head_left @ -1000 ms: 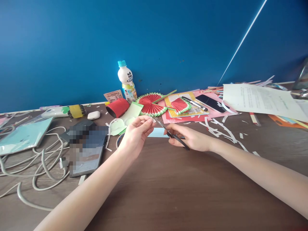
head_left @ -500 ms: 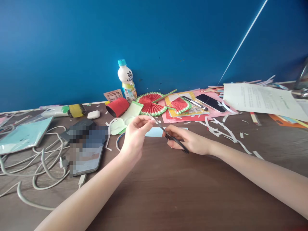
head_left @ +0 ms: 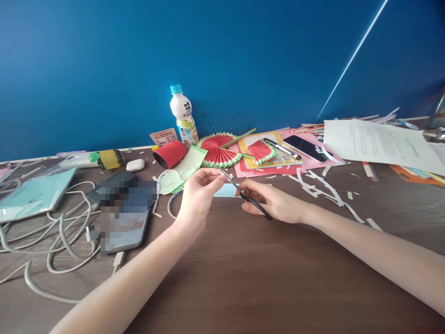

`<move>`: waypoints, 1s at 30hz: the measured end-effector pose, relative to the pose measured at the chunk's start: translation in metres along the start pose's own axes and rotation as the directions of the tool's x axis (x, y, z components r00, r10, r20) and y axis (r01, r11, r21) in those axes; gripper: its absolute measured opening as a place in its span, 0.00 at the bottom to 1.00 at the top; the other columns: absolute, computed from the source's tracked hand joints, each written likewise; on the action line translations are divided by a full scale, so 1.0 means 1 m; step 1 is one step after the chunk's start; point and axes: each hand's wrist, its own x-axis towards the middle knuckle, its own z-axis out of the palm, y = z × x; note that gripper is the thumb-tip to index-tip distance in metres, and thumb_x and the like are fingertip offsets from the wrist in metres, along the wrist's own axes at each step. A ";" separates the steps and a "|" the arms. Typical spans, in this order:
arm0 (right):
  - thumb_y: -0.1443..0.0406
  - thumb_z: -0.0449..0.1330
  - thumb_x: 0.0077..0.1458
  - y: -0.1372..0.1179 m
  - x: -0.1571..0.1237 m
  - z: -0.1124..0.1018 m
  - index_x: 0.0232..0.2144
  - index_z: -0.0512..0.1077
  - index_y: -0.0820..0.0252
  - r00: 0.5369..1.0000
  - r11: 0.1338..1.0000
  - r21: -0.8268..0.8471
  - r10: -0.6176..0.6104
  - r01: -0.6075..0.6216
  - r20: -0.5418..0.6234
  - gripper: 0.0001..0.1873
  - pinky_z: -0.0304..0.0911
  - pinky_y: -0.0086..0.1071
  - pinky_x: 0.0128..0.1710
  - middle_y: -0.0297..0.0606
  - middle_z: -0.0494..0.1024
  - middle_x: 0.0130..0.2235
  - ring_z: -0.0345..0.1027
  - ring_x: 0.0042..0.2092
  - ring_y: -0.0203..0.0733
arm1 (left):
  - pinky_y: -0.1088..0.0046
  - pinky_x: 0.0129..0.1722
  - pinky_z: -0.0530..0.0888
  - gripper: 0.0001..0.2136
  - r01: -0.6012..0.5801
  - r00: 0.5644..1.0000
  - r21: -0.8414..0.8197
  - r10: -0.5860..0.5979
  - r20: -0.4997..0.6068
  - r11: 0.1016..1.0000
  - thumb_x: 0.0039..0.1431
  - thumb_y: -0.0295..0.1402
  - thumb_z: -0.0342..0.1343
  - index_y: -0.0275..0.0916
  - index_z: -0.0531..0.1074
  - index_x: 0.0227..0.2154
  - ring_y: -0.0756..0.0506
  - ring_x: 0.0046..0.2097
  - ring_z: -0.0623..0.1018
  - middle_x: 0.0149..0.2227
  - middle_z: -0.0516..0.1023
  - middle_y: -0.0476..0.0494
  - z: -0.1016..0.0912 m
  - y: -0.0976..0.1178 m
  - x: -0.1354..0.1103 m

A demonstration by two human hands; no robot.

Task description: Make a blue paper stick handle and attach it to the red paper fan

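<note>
1. Cluttered bench (head_left: 243, 278): the bottle (head_left: 182, 111) stood upright at the back by the wall, a red tube (head_left: 170, 155) lying just beside it.
2. The large red-green paper fan (head_left: 214, 150) and smaller fan (head_left: 261, 152) lay beyond the hands, with a pen (head_left: 283, 149) near the smaller one.
3. Left side: dark phone (head_left: 130, 222), partly pixelated; coiled white cables (head_left: 57, 253); white case (head_left: 135, 165).
4. Right side: printed sheet (head_left: 378, 144), white paper strips (head_left: 330, 192).
5. Light blue paper (head_left: 227, 190) lay behind the hands, partly hidden; nearby, the left hand overlapped pale green paper (head_left: 169, 182).
6. Left hand (head_left: 200, 195) was raised, fingers pinched on a tiny pale piece (head_left: 224, 172) by the blades, too small to identify.
7. Right hand (head_left: 274, 202) came in from the right, fingers curled closed around the scissors' handles.
8. Scissors (head_left: 255, 205): black handles, slim metal blades angled up-left between the hands, tip at the left fingertips; blade gap unclear.
</note>
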 end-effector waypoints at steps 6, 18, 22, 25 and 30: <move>0.51 0.54 0.52 0.000 0.000 0.000 0.38 0.61 0.56 1.000 1.000 0.007 -0.008 0.008 -0.005 0.17 0.57 0.31 0.33 0.33 0.64 0.32 0.57 0.32 0.35 | 0.75 0.37 0.67 0.08 0.010 1.000 0.006 -0.010 0.014 1.000 0.41 0.31 0.62 0.36 0.69 0.25 0.51 0.32 0.72 0.28 0.74 0.48 0.000 0.001 0.000; 0.51 0.54 0.52 0.003 0.001 0.001 0.37 0.61 0.55 1.000 1.000 0.012 -0.010 0.011 -0.014 0.16 0.53 0.29 0.29 0.29 0.59 0.27 0.52 0.28 0.32 | 0.77 0.30 0.65 0.09 0.062 0.998 0.036 -0.062 -0.006 0.997 0.40 0.33 0.62 0.37 0.70 0.25 0.52 0.28 0.70 0.26 0.74 0.49 -0.001 0.002 0.000; 0.51 0.54 0.52 0.004 0.002 0.001 0.36 0.61 0.55 1.000 1.000 -0.001 -0.011 0.011 -0.022 0.16 0.51 0.28 0.28 0.27 0.57 0.25 0.51 0.27 0.32 | 0.77 0.30 0.65 0.08 0.074 0.997 0.028 -0.074 -0.005 0.997 0.40 0.32 0.62 0.37 0.70 0.24 0.53 0.27 0.69 0.26 0.74 0.50 0.000 0.004 -0.001; 0.51 0.54 0.52 0.004 0.002 0.001 0.36 0.61 0.55 1.000 1.000 -0.006 -0.012 0.012 -0.027 0.16 0.51 0.28 0.28 0.27 0.57 0.26 0.51 0.27 0.32 | 0.77 0.29 0.64 0.07 0.075 0.997 0.030 -0.075 -0.002 0.997 0.41 0.32 0.62 0.37 0.71 0.24 0.53 0.27 0.69 0.26 0.74 0.50 -0.001 0.004 -0.001; 0.52 0.55 0.52 0.004 0.001 0.000 0.36 0.61 0.55 1.000 1.000 0.000 -0.005 0.005 -0.025 0.16 0.51 0.28 0.28 0.27 0.57 0.26 0.51 0.27 0.32 | 0.76 0.29 0.62 0.08 0.096 0.995 0.018 -0.096 0.011 0.995 0.40 0.33 0.62 0.37 0.71 0.24 0.54 0.26 0.68 0.26 0.74 0.50 -0.002 0.003 0.000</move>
